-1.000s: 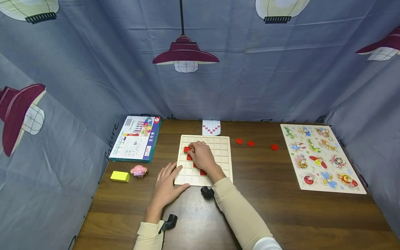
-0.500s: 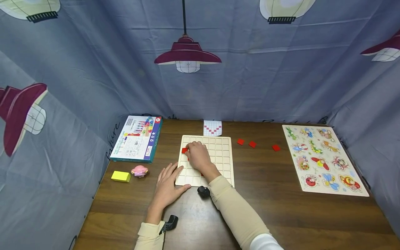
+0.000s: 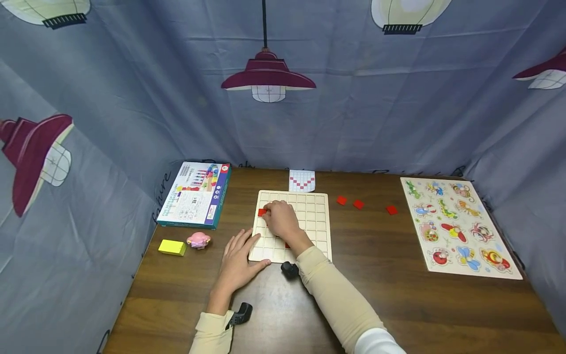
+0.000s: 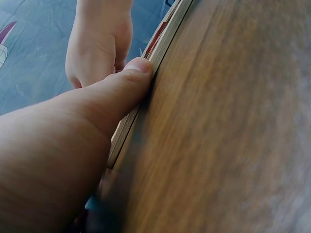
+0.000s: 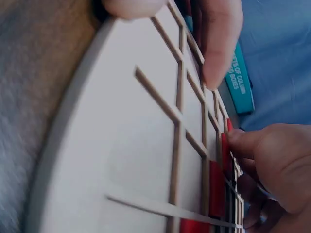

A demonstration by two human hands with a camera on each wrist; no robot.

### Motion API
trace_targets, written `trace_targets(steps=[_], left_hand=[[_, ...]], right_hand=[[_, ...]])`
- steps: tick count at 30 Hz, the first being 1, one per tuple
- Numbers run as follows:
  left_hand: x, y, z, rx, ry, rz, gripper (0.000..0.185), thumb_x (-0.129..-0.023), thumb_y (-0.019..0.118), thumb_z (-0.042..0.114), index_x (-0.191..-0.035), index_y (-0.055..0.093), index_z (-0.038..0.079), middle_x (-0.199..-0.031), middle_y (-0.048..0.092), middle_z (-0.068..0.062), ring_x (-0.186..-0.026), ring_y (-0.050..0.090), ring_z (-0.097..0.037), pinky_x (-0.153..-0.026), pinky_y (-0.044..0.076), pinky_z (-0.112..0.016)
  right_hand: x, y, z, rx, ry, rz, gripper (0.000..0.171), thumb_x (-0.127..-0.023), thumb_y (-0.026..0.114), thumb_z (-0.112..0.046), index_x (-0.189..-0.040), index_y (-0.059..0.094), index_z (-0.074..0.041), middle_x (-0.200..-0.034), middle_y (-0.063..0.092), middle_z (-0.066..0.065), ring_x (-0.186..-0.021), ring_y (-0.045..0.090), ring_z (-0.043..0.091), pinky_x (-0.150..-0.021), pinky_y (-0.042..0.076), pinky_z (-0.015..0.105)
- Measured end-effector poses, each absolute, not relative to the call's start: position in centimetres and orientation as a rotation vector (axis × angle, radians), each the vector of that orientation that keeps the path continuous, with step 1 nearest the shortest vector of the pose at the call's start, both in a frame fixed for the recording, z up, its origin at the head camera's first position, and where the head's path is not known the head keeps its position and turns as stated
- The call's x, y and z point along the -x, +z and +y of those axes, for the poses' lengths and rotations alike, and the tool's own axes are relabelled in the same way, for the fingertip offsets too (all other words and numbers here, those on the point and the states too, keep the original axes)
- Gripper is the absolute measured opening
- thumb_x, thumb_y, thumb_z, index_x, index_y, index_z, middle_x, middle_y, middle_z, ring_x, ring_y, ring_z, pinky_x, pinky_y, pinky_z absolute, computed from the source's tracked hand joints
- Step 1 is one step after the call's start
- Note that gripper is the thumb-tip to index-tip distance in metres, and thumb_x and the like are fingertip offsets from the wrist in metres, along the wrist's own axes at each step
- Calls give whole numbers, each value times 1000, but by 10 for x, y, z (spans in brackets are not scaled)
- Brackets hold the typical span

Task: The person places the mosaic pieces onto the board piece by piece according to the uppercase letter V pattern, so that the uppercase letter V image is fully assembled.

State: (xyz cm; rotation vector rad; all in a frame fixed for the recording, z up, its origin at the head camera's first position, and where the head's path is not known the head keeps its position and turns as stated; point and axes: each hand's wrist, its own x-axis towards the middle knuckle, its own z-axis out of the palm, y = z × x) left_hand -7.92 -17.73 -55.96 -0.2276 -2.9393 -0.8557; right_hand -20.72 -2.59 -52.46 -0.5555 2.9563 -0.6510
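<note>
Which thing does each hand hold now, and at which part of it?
The right hand presses its fingertips on a red tile in the grid board; a true grip cannot be told. The left hand steadies the board's near left corner, thumb against the edge.

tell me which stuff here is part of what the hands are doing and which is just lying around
In use: grid board, red tile, loose red tiles, pattern card, right hand, left hand.

Lying about: game box, animal puzzle, yellow block, pink toy.

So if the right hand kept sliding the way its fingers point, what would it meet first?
Probably the red tile at the right hand's fingertips, then the grid board's left rim; depth is unclear.
</note>
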Motion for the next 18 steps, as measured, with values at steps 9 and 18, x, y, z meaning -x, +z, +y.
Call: trace_targets(steps=[9,18], left_hand=[[80,-560,-175,217,-882,-2964,81,-81,78,59,-148,54,19,-159,46,-7,-153,32,-34,-127,20,-57],[78,-560,-178,179,-896,-2977,83,-81,77,61,-150,53,21,-161,44,-5,-155,30,-31,-128,18,-55]], right_hand=[[207,-526,35,417,-1204,2891,34,-96,71,-22,-127,72,-9,-91,69,1,-82,60,17,-79,52,34],[200,-543,173,95,-1334,3098,36,-94,74,-20,-125,71,-4,-98,67,12,-83,58,23,-74,45,31]])
